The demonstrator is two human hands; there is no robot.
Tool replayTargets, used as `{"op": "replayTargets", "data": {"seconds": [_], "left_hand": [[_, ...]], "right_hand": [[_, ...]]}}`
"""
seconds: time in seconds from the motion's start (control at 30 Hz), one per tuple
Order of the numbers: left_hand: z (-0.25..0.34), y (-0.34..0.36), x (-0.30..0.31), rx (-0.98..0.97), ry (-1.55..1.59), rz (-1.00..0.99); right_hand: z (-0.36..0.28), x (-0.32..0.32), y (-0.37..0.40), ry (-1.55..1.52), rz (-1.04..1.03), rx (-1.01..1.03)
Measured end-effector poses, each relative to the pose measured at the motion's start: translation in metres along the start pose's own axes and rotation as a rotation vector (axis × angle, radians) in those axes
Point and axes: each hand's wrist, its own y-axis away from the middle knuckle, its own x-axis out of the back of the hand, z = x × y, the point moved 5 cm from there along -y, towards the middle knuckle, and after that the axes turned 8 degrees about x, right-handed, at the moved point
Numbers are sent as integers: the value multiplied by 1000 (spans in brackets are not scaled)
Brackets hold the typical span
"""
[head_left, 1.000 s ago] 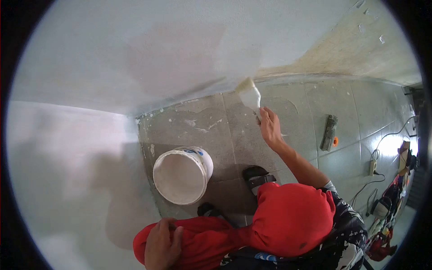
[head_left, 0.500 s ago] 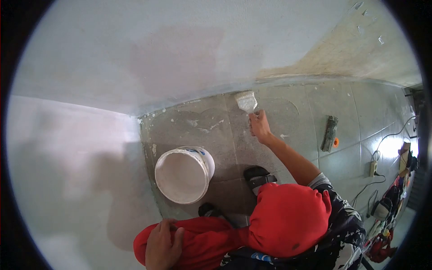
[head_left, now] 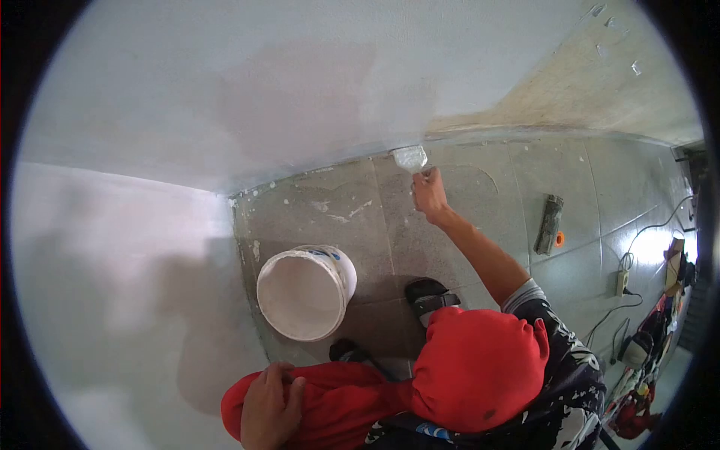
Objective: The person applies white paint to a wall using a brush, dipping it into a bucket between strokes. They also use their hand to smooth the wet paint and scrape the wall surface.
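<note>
My right hand (head_left: 429, 192) is closed round the handle of a wide paintbrush (head_left: 410, 157) coated in white. The brush's bristle end is right at the foot of the wall (head_left: 300, 97), where it meets the floor. My left hand (head_left: 270, 409) lies over my bent knee in red trousers (head_left: 337, 382), fingers spread and holding nothing. In front of that knee stands a white bucket (head_left: 350, 276) with paint smears on its rim, its mouth facing me.
White spatters mark the grey tiled floor (head_left: 465, 180). To the right lie a dirty, flat-bladed tool (head_left: 550, 223) and an orange ring (head_left: 559, 238). Farther right are a power strip (head_left: 622, 282) with cables and a jumble of items (head_left: 637, 349). Another wall (head_left: 127, 285) rises at left.
My right hand has pushed the paintbrush forward, up to the wall's foot, with the arm reaching farther. My left hand stays on the knee, and the bucket has not moved.
</note>
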Motion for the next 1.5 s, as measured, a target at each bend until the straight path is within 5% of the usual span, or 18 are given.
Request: {"op": "replayTargets", "data": {"seconds": [0.1,0.17,0.3,0.37,0.5,0.57,0.7,0.77,0.87,0.97,1.27,1.4,1.5], "left_hand": [[1,0,0,16,-7,-6],[-1,-1,0,22,-11,-4],[-1,0,0,19,15,-2],[-2,-1,-1,33,-3,7],[1,-1,1,5,-1,-6],[0,-1,1,15,10,-5],[-2,0,2,-12,-4,-9],[0,0,2,16,-5,-5],[4,1,3,24,-5,-9],[7,1,4,-2,-5,13],[-3,-2,1,3,20,-19],[-7,-2,-1,0,-14,-6],[-5,1,1,4,-19,-3]], "right_hand": [[13,1,-3,115,38,101],[25,5,-1,212,74,441],[5,7,24,207,19,303],[2,3,25,104,-12,-13],[-3,-4,19,35,-28,-85],[0,1,7,232,28,271],[-3,2,30,252,-16,335],[23,2,22,43,5,202],[10,0,12,119,5,143],[-56,-10,36,-13,-23,103],[-222,-4,121,-160,-94,676],[-240,-9,126,-199,-192,666],[-182,-17,90,-255,-153,559]]}}
